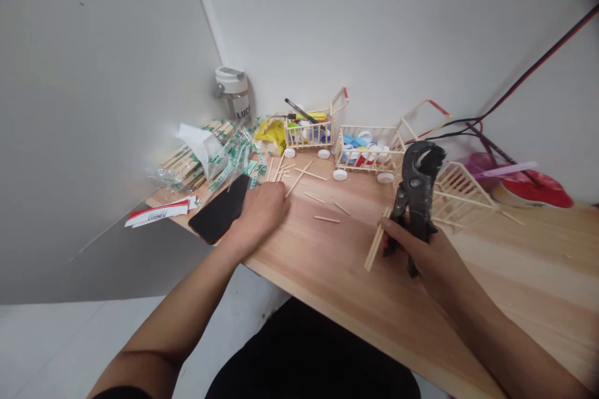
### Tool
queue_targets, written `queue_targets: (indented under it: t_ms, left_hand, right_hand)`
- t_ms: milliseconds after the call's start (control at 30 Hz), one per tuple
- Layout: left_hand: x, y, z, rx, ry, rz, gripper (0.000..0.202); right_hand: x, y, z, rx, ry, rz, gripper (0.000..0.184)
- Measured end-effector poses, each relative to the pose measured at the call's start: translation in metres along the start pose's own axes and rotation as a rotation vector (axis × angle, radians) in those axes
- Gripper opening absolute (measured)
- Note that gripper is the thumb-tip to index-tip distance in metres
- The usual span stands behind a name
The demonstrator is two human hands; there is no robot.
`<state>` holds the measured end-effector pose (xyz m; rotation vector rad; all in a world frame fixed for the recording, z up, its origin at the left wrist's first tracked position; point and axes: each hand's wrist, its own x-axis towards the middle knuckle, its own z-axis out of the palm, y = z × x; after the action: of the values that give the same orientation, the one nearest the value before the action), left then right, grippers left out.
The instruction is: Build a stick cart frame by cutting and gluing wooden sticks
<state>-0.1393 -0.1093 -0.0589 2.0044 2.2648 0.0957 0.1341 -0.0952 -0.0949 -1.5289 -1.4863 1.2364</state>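
Note:
My right hand grips a black pipe cutter with its jaws upward. Between thumb and fingers the same hand pinches a few thin wooden sticks. Over the tabletop, my left hand has its fingers curled down among scattered sticks; what the fingertips hold is hidden. Short cut sticks lie between the hands. Behind them stand two small stick-built carts, a left cart and a middle cart, with white wheels. A stick frame is partly behind my right hand.
A black phone lies beside my left wrist. Wrapped stick bundles, a yellow packet and a bottle are at the left. A red item and cables are at the right. The table edge runs before my lap.

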Motion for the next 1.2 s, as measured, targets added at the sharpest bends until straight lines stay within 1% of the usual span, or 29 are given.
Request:
queue_targets:
  t_ms: [100, 200, 300, 367, 467, 500, 533, 567, 700, 800, 867, 967, 1033, 1100, 1200]
  left_hand:
    - [0.006, -0.004, -0.003, -0.029, -0.017, -0.005, 0.019]
    - [0.008, -0.010, -0.001, -0.079, 0.003, -0.024, 0.019]
    - [0.010, -0.016, 0.002, -0.271, 0.037, -0.017, 0.018]
    - [0.011, -0.021, 0.002, -0.435, 0.091, 0.000, 0.018]
    - [0.012, -0.026, 0.001, -0.617, 0.237, -0.016, 0.017]
    - [0.012, -0.026, 0.001, -0.677, 0.264, -0.023, 0.017]
    - [0.010, -0.026, 0.001, -0.748, 0.262, -0.028, 0.019]
    - [0.008, -0.024, 0.001, -0.828, 0.227, -0.030, 0.021]
    - [-0.007, -0.013, 0.003, -1.166, -0.032, -0.054, 0.029]
    - [-0.019, -0.003, 0.008, -1.407, -0.176, -0.054, 0.030]
    - [-0.025, 0.004, 0.012, -1.515, -0.279, -0.027, 0.028]
    - [-0.030, 0.020, 0.019, -1.605, -0.453, 0.011, 0.028]
    - [-0.030, 0.034, 0.023, -1.648, -0.534, 0.040, 0.029]
    - [-0.028, 0.049, 0.025, -1.665, -0.574, 0.085, 0.031]
    - [-0.023, 0.068, 0.028, -1.644, -0.597, 0.120, 0.036]
  right_hand:
    - [0.001, -0.002, -0.001, -0.094, -0.006, 0.026, 0.044]
    - [0.001, -0.004, -0.001, -0.163, -0.014, 0.056, 0.047]
    - [0.003, -0.004, -0.002, -0.176, -0.011, 0.066, 0.048]
    - [0.005, -0.004, -0.003, -0.184, -0.002, 0.070, 0.047]
    - [0.007, -0.005, -0.003, -0.219, -0.010, 0.071, 0.047]
    - [0.008, -0.005, -0.003, -0.230, -0.019, 0.070, 0.047]
    - [0.008, -0.006, -0.003, -0.241, -0.024, 0.072, 0.048]
    - [0.009, -0.006, -0.003, -0.256, -0.028, 0.074, 0.048]
    - [0.012, -0.007, -0.003, -0.342, -0.029, 0.060, 0.052]
    - [0.015, -0.006, -0.004, -0.400, -0.021, 0.033, 0.053]
    - [0.015, -0.005, -0.004, -0.386, -0.024, 0.020, 0.053]
    - [0.013, -0.004, -0.004, -0.232, -0.029, 0.009, 0.047]
    - [0.008, -0.007, -0.003, -0.122, -0.037, 0.007, 0.043]
    - [0.001, -0.012, -0.002, -0.065, -0.071, -0.018, 0.042]
    - [-0.008, -0.021, -0.001, -0.060, -0.097, -0.045, 0.043]
